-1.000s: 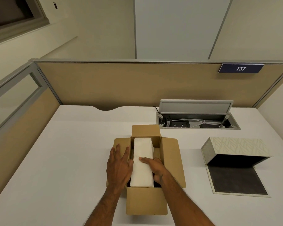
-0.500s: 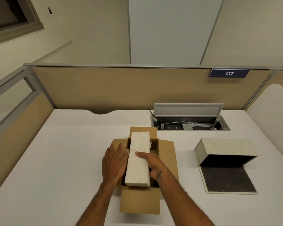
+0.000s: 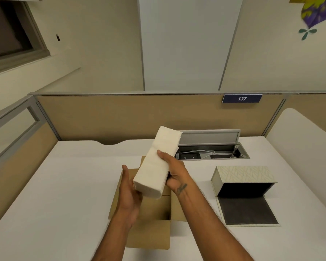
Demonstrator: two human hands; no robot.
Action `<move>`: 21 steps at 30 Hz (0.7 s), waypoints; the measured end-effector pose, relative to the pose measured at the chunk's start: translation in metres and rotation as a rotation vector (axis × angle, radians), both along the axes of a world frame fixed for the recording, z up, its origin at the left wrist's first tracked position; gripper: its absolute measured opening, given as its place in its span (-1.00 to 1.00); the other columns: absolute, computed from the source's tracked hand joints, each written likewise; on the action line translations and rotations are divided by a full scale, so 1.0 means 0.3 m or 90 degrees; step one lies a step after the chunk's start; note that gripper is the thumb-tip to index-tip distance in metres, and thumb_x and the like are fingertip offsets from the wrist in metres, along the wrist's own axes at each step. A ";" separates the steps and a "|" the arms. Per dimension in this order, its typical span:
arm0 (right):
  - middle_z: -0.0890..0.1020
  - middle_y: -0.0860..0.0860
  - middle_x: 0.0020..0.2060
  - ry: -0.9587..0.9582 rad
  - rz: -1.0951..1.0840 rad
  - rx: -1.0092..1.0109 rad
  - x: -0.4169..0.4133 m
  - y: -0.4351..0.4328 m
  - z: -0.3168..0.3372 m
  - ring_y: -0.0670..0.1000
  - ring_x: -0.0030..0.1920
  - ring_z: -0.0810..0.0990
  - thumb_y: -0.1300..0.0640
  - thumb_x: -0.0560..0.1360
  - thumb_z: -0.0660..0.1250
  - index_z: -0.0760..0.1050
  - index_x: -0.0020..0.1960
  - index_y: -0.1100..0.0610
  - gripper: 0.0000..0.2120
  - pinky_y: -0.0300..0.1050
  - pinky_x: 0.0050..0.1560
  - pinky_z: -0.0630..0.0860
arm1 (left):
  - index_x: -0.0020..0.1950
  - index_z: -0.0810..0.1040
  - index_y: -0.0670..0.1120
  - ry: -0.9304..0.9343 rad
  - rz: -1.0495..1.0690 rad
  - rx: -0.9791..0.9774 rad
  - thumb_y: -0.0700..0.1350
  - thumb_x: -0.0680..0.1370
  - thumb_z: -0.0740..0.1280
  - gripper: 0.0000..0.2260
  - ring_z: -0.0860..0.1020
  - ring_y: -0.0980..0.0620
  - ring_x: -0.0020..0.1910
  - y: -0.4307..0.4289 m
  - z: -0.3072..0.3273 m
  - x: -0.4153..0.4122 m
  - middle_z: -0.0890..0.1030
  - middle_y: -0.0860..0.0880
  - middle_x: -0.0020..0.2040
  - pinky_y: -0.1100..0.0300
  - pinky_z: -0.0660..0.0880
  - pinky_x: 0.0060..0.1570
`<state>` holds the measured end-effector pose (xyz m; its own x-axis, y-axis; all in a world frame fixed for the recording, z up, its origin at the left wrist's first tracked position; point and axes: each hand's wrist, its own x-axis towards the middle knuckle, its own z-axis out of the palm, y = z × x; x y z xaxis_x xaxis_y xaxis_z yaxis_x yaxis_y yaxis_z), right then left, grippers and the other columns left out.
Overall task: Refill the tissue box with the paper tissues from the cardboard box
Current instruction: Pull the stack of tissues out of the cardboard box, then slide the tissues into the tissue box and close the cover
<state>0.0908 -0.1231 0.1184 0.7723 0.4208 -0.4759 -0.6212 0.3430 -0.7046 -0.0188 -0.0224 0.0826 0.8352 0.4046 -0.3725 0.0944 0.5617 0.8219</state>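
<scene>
white paper, a thick stack of tissues [image 3: 156,164], was held above the cardboard box [image 3: 149,223], tilted with its far end up toward the partition. going left to right: the left hand [image 3: 129,193] cupped the near corner from below and the side, fingers spread against the paper, probably to keep the loose sheets from sagging or fanning. the right hand [image 3: 174,173] was clamped on the stack's right edge, thumb on top, fingers hidden beneath. the stack lay between both palms, clear of the cardboard flaps. to the right on the desk [image 3: 64,185] the tissue box [image 3: 243,178] stood propped open, its dark inside facing the person, well apart from the stack and seemingly ready to receive it.
</scene>
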 end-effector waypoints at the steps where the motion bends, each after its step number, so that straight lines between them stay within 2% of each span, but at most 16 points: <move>1: 0.68 0.23 0.11 -0.001 -0.017 0.012 -0.003 -0.020 0.013 0.26 0.13 0.65 0.25 0.42 0.48 0.52 0.23 0.27 -0.60 0.27 0.20 0.55 | 0.26 0.56 -0.01 -0.014 0.009 -0.027 0.49 0.37 0.14 -0.28 0.63 -0.14 0.13 -0.030 0.013 -0.003 0.67 -0.15 0.14 -0.01 0.55 0.08; 7: 0.68 0.19 0.10 -0.009 -0.125 0.024 -0.001 -0.167 0.046 0.23 0.11 0.65 0.21 0.38 0.51 0.49 0.24 0.20 -0.54 0.25 0.19 0.56 | 0.31 0.47 0.08 -0.054 0.033 -0.053 0.39 0.32 0.31 -0.34 0.55 -0.18 0.22 -0.252 0.067 0.001 0.59 -0.15 0.23 -0.14 0.48 0.26; 11: 0.68 0.16 0.08 -0.003 -0.195 0.009 -0.004 -0.281 0.048 0.21 0.06 0.66 0.16 0.33 0.54 0.46 0.25 0.15 -0.46 0.24 0.14 0.59 | 0.41 0.23 0.12 -0.022 0.047 0.053 0.20 0.28 0.45 -0.24 0.51 -0.10 0.21 -0.449 0.089 0.048 0.51 -0.08 0.23 -0.02 0.57 0.05; 14: 0.67 0.15 0.08 -0.008 -0.238 0.003 0.001 -0.382 0.054 0.18 0.02 0.67 0.13 0.27 0.56 0.41 0.30 0.13 -0.35 0.11 0.00 0.64 | 0.38 0.22 0.17 -0.032 0.042 0.097 0.09 0.44 0.42 -0.41 0.53 -0.04 0.15 -0.553 0.082 0.074 0.51 -0.05 0.21 -0.02 0.61 -0.02; 16: 0.67 0.11 0.06 -0.011 -0.277 -0.003 0.018 -0.473 0.065 0.11 -0.02 0.66 0.12 0.24 0.56 0.36 0.33 0.11 -0.28 0.00 -0.11 0.60 | 0.39 0.23 0.18 -0.042 0.005 0.106 0.07 0.51 0.37 -0.49 0.52 -0.05 0.15 -0.601 0.075 0.082 0.49 -0.04 0.20 0.01 0.64 -0.07; 21: 0.57 0.09 0.12 -0.038 -0.348 -0.034 0.082 -0.749 0.081 0.06 0.04 0.59 0.11 0.27 0.57 0.21 0.40 -0.01 -0.19 0.13 0.07 0.60 | 0.42 0.29 0.14 -0.033 -0.098 0.105 0.09 0.52 0.34 -0.50 0.51 -0.11 0.16 -0.681 0.092 0.094 0.49 -0.12 0.20 0.13 0.63 -0.18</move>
